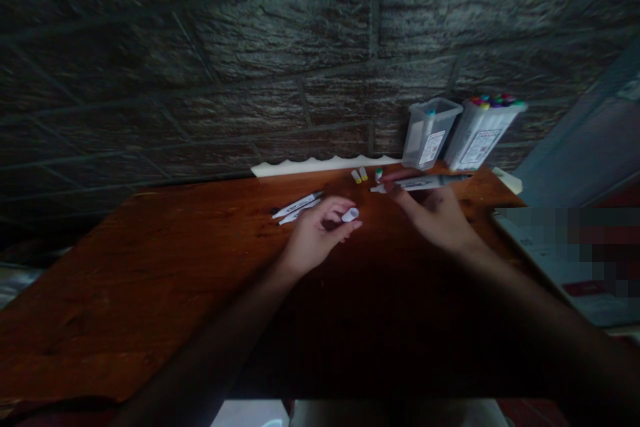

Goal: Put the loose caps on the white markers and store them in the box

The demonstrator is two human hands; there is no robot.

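My left hand (320, 233) hovers over a brown wooden table (150, 267), its fingers pinched on a small white marker cap (350, 215). My right hand (430, 210) grips a long grey-and-white marker (425, 182), held level with its tip pointing left toward the cap. Cap and marker tip are a short gap apart. Two white markers (297, 207) lie on the table just left of my left hand. Three loose caps (365, 175), yellowish and green, lie beyond the hands near the wall.
Two clear plastic marker boxes stand at the back right: one nearly empty (430, 133), one full of coloured markers (483, 130). A white scalloped strip (320, 165) lies along the dark stone wall. A book or paper (565, 260) lies at the right.
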